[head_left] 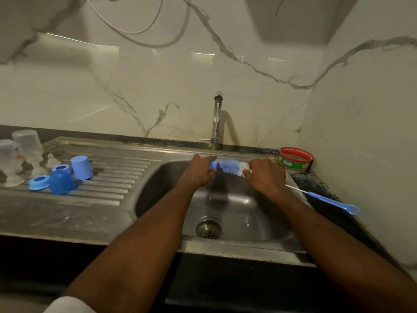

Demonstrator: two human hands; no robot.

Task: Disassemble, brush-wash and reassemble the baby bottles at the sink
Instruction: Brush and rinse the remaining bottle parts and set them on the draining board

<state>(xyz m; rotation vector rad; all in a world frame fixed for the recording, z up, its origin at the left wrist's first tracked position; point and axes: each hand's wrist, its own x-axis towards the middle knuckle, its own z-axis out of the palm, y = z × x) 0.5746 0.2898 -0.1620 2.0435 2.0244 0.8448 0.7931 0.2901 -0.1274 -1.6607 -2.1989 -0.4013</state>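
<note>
Over the steel sink basin my left hand grips the blue handle of a bottle brush. My right hand holds the white bristle end of the same brush. A thin stream of water from the tap falls onto the brush. On the drainboard at the left stand two upturned clear bottles, clear teats, blue collar rings and blue caps.
A thin blue teat brush lies on the dark counter right of the sink. A red-rimmed green tub sits at the back right corner. The drain is at the basin's front. A marble wall rises close on the right.
</note>
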